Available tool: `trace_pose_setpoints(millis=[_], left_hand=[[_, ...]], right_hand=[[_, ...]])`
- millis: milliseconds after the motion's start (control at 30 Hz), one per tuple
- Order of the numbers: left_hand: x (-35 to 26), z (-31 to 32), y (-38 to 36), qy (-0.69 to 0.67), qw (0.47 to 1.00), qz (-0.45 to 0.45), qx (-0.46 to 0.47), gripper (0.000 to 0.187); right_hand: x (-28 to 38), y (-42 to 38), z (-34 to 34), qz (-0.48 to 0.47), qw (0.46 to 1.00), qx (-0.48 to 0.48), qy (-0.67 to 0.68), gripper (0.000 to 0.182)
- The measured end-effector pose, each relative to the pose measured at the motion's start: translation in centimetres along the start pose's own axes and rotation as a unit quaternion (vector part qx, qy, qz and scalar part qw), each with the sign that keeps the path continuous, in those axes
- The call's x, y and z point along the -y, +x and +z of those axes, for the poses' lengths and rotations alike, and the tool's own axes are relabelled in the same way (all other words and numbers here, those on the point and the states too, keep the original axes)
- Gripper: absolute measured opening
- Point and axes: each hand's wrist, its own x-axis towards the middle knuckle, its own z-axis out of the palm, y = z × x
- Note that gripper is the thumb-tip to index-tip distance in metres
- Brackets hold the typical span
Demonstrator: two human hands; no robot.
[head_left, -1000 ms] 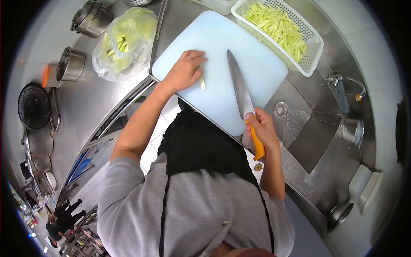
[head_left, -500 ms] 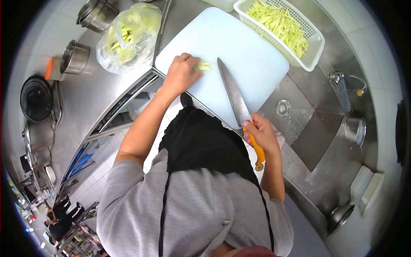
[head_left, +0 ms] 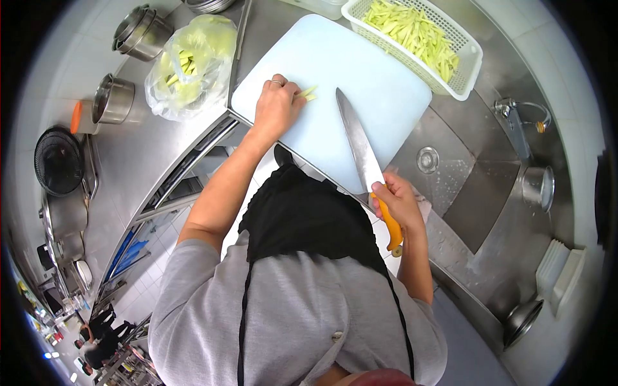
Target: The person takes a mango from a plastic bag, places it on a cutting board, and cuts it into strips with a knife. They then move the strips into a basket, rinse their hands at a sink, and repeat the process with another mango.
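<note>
My right hand (head_left: 398, 202) grips the yellow handle of a chef's knife (head_left: 358, 138). The blade lies over the white cutting board (head_left: 380, 77), its tip pointing away from me. At the left part of the board, my left hand (head_left: 278, 106) is closed around a few pale green vegetable strips (head_left: 308, 94). Their ends stick out past the fingertips, and the rest is hidden by the hand. A gap of bare board separates the strips from the blade.
A white plastic basket (head_left: 472, 77) of cut strips stands behind the board. To the left is a clear plastic bag (head_left: 222, 48) with green pieces. A sink with a drain (head_left: 427, 160) and a faucet (head_left: 513, 125) lies right. Steel pots (head_left: 114, 100) stand far left.
My left hand has drawn the strips together, and fewer show beyond the fingers. The knife has shifted slightly right. The whole view has tilted a little.
</note>
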Motion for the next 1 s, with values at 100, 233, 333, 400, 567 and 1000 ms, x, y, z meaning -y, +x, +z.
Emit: trace_pose_setpoints(millis=[100,233,333,400,567,1000], left_hand=[[0.0,-0.1,0.4,-0.056,0.996,-0.037,0.064,0.022],[0.1,-0.4,0.6,-0.091,0.989,-0.070,0.097,0.026],[-0.1,-1.4,0.5,-0.107,0.990,-0.003,0.091,0.028],[0.0,-1.7,0.4,-0.076,0.991,0.085,0.075,0.030],[0.5,-0.8,1.6,-0.067,0.993,0.014,0.100,0.026],[0.5,-0.7,2.7,-0.101,0.990,-0.034,0.092,0.023]], right_hand=[[-0.8,-0.2,0.0,0.007,1.000,-0.001,-0.009,0.018],[-0.9,-0.7,0.4,0.032,0.999,0.026,-0.019,0.020],[-1.6,-0.4,0.4,0.029,0.999,0.029,-0.014,0.020],[-1.4,-0.5,0.3,0.041,0.998,0.033,-0.027,0.020],[-0.3,-0.7,0.2,0.064,0.996,0.047,-0.027,0.021],[2.2,3.2,3.1,0.060,0.996,0.058,-0.024,0.022]])
